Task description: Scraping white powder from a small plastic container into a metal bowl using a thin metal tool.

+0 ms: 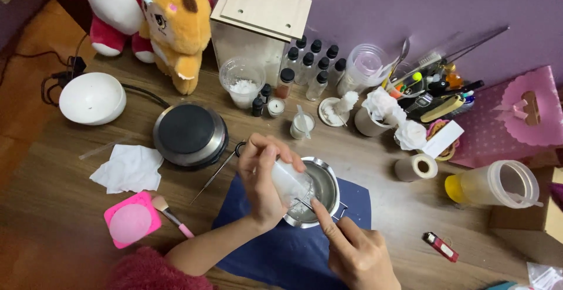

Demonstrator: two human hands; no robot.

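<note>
Left grip: the left hand (263,180) is closed around a clear plastic cup (291,182), tipped with its mouth down over a small metal pot (324,191).
Right grip: the right hand (355,253) holds nothing that I can see; its forefinger is stretched out, the tip touching the cup's lip at the pot's near rim, the other fingers curled in.
Cup: tilted, partly inside the pot's opening; what it holds is too pale and blurred to tell.
Pot: stands on a dark blue cloth (293,249) on the wooden surface (64,202).
Close by: a black round hot plate (190,134) to the left, thin tweezers (216,174) between it and the cloth.
Further out: a white tissue (129,167), a pink mould (132,219) with a small brush (171,215) beside it, a red lighter (440,246) to the right, dark-capped bottles (311,61) at the back.
Risk, as I judge it: the cup is tipped steeply on a one-handed hold, so a slip could drop it into the pot or spill onto the cloth; the fingertip at the rim could be burned if the pot is hot, which cannot be told.
</note>
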